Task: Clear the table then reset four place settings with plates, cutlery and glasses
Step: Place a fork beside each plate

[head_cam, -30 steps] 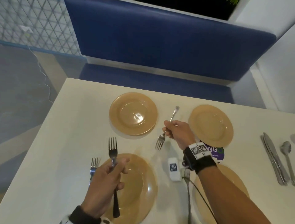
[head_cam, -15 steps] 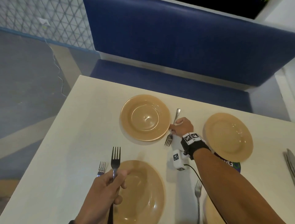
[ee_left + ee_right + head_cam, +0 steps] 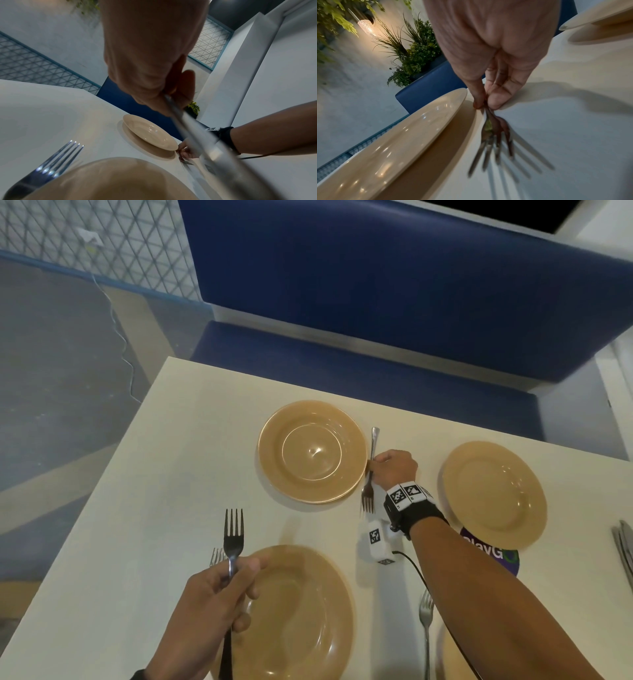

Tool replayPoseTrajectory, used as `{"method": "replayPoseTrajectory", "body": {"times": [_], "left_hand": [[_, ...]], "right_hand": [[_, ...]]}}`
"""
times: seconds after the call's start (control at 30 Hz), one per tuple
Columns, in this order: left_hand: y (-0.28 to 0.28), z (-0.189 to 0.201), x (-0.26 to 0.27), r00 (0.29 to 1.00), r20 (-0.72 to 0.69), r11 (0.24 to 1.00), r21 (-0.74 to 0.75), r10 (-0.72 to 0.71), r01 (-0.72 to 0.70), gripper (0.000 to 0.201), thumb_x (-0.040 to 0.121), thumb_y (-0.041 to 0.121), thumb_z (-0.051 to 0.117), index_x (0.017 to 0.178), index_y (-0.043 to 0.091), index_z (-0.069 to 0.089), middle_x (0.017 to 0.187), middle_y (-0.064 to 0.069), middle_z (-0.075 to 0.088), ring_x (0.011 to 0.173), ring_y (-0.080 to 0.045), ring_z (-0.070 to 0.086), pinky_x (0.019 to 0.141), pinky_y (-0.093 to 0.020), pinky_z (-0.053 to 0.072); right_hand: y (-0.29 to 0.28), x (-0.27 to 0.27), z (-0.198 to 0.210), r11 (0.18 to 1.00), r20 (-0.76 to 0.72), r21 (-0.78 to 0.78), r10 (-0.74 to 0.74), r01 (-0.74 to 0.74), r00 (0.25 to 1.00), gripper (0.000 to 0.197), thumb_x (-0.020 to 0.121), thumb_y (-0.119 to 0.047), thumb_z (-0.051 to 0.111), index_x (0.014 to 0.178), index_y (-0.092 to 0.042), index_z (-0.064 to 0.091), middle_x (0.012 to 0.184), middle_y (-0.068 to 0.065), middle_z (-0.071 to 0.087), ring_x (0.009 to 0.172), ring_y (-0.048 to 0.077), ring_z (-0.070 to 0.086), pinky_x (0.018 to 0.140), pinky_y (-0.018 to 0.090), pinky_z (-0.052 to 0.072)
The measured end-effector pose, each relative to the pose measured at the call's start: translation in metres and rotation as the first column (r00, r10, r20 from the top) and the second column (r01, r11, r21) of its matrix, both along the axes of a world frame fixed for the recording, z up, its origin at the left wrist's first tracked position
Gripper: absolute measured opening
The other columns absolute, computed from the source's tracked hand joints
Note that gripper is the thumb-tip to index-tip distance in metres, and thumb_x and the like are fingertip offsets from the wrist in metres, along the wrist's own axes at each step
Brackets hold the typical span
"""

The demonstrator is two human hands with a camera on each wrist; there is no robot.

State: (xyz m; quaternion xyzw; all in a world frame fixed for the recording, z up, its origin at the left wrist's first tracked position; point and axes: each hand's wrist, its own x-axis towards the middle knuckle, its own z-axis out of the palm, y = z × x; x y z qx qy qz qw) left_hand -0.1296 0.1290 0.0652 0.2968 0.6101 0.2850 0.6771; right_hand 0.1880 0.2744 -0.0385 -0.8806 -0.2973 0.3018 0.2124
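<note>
Several tan plates sit on the cream table [image 3: 171, 474]. My right hand [image 3: 394, 465] pinches a fork [image 3: 369, 494] by its handle just right of the far left plate [image 3: 311, 451], tines toward me and low over the table; in the right wrist view the fork [image 3: 494, 136] is blurred beside the plate rim [image 3: 412, 128]. My left hand [image 3: 212, 604] grips another fork [image 3: 233, 535] upright above the near left plate [image 3: 308, 611]. A third fork [image 3: 216, 556] lies left of that plate, also visible as a fork [image 3: 51, 162] in the left wrist view.
Another plate [image 3: 493, 494] sits at the far right over a purple sticker [image 3: 493, 553]. A fork [image 3: 426, 631] lies near the right forearm. Knives [image 3: 623, 546] lie at the right edge. A blue bench [image 3: 376, 302] runs behind the table.
My right hand has carried its fork forward and down to the right side of the far left plate. The left hand still holds its fork upright.
</note>
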Motion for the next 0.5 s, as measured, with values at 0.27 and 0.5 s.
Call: {"method": "replayPoseTrajectory", "body": {"times": [0.27, 0.5], "left_hand": [[-0.0016, -0.0013, 0.0031, 1.000, -0.003, 1.000, -0.012, -0.001, 0.001, 0.020, 0.092, 0.023, 0.066, 0.083, 0.015, 0.081, 0.080, -0.029, 0.059, 0.055, -0.020, 0.034, 0.043, -0.026, 0.035], [-0.0016, -0.0026, 0.0029, 1.000, -0.009, 1.000, -0.010, -0.016, 0.016, 0.018, 0.090, 0.027, 0.066, 0.085, 0.020, 0.082, 0.071, -0.013, 0.057, 0.050, -0.018, 0.036, 0.047, -0.027, 0.035]], "right_hand": [[-0.0009, 0.0019, 0.0038, 0.999, -0.023, -0.004, -0.040, 0.040, 0.999, 0.012, 0.073, -0.012, 0.082, 0.070, -0.004, 0.075, 0.073, 0.013, 0.075, 0.055, 0.021, 0.063, 0.047, 0.019, 0.048], [-0.0012, 0.0015, 0.0037, 0.999, -0.036, 0.011, -0.035, 0.036, 0.999, 0.013, 0.075, -0.014, 0.082, 0.070, -0.005, 0.075, 0.071, 0.010, 0.074, 0.054, 0.020, 0.064, 0.044, 0.018, 0.043]]}}
